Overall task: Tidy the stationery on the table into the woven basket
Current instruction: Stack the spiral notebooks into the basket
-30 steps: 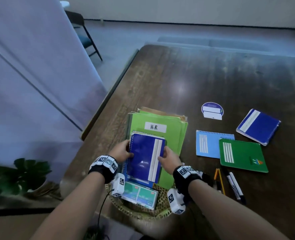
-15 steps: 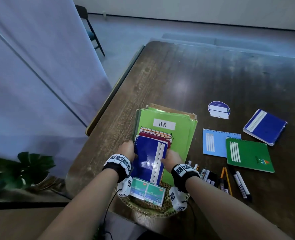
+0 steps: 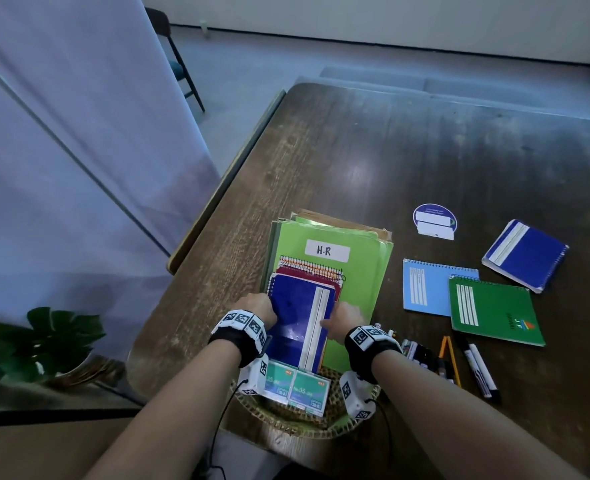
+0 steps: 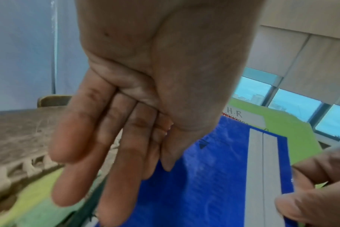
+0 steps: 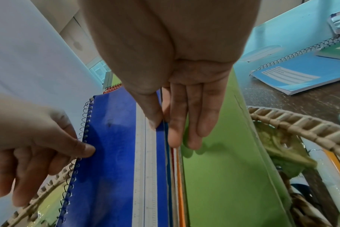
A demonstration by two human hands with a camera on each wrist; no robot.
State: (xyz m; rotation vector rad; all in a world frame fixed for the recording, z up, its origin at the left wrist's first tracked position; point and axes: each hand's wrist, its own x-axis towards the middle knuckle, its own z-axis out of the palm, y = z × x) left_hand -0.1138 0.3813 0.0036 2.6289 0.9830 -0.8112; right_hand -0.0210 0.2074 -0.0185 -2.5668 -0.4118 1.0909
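A blue spiral notebook (image 3: 295,317) (image 4: 213,176) (image 5: 115,145) stands tilted in the woven basket (image 3: 304,429) (image 5: 293,121). It leans on red and orange spiral notebooks (image 3: 310,268) and green folders (image 3: 359,278) marked H-R. My left hand (image 3: 257,308) (image 4: 126,138) is at its spiral edge, thumb on the cover, fingers straight beside it. My right hand (image 3: 343,322) (image 5: 177,107) is at the opposite edge, thumb on the cover, fingers straight over the green folder. Two staple boxes (image 3: 297,389) stand in front inside the basket.
On the table to the right lie a light blue notebook (image 3: 425,289), a green notebook (image 3: 494,315), another dark blue notebook (image 3: 525,254), a round card (image 3: 433,221), markers (image 3: 477,368) and pencils (image 3: 447,358). The table's left edge is close; a plant (image 3: 44,337) stands below.
The blue notebook has slid down a little into the basket, uncovering the red and orange spirals behind it. Both hands stayed at its sides.
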